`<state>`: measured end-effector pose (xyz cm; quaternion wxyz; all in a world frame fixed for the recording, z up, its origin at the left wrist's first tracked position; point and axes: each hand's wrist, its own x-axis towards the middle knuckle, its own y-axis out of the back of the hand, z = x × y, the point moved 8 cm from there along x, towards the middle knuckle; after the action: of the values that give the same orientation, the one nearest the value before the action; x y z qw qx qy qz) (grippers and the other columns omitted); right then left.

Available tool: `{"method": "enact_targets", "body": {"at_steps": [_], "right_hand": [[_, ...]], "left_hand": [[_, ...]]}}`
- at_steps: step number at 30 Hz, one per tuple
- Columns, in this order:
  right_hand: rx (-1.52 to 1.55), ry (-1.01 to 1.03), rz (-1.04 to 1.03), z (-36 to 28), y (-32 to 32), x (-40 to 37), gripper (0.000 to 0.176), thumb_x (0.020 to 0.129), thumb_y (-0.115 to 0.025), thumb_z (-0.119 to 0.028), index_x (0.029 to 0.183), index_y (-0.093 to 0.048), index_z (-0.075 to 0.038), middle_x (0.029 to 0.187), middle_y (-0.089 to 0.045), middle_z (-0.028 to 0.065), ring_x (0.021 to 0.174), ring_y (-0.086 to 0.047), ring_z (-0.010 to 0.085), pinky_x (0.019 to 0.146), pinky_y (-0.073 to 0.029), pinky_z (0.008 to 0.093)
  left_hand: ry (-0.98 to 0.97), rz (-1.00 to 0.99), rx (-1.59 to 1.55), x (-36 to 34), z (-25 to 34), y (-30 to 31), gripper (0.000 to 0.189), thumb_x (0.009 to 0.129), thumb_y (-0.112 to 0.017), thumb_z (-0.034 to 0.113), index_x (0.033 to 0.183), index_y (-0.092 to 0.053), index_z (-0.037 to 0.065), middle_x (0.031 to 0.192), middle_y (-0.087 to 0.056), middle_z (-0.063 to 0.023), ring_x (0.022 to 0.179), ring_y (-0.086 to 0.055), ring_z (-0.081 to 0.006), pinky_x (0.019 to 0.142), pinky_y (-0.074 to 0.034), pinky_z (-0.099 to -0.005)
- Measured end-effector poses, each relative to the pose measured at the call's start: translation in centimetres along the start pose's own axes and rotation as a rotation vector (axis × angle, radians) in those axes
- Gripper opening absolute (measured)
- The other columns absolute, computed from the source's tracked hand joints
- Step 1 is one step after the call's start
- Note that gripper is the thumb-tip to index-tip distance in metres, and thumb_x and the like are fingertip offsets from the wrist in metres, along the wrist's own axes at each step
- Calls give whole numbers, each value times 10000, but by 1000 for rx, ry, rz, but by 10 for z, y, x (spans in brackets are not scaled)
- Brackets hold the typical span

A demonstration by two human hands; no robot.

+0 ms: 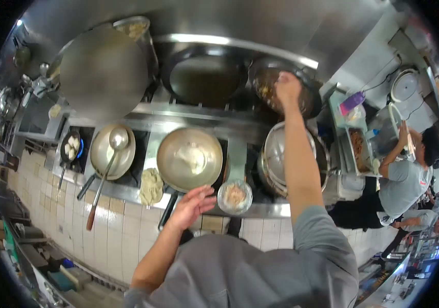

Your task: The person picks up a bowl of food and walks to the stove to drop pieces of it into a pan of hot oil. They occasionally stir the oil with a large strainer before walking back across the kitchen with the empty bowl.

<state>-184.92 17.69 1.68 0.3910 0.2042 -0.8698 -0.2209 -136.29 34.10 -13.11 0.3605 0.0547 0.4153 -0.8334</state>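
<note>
My right hand (287, 91) reaches far forward over a dark wok (309, 97) at the back right. Its fingers are bunched, and what they hold, if anything, is hidden. Brown and yellowish food pieces (266, 92) lie in that wok, beside the hand. Nearer my body, my left hand (193, 206) is held up with its fingers apart, holding nothing visible. Just beyond it sits a pale metal frying pan (178, 164) with some liquid in the bottom. A small clear bowl (235, 197) of pinkish food stands to the right of my left hand.
A large dark wok (204, 77) sits at the back centre. On the left are a pan (99, 159) with a ladle (118, 139) across it, and a small skillet (70, 146) over blue flame. A crumpled cloth (151, 186) lies at the front edge. Another person (404, 179) works at right.
</note>
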Motion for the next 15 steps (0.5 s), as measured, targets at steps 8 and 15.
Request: {"method": "enact_targets", "body": {"at_steps": [8,15], "right_hand": [[424,-303,-427,-71,73,-261,187,916,-609,-66,1081,-689,-31,908,-716,127,783,-695,192,715,-544,313],[-151,-242,-915,-25,41,-415,263,844,-641,-186,1066,-698,-57,973,-678,213,921,-678,352,823,-555,449]], "left_hand": [[140,-5,123,47,-53,0,470,1002,-586,238,1403,-480,17,1366,-560,-112,1214,-565,-244,1004,-477,-410],[293,100,330,77,-121,15,413,962,-617,222,1355,-555,110,1076,-625,-1,999,-584,-157,837,-487,-340]]}}
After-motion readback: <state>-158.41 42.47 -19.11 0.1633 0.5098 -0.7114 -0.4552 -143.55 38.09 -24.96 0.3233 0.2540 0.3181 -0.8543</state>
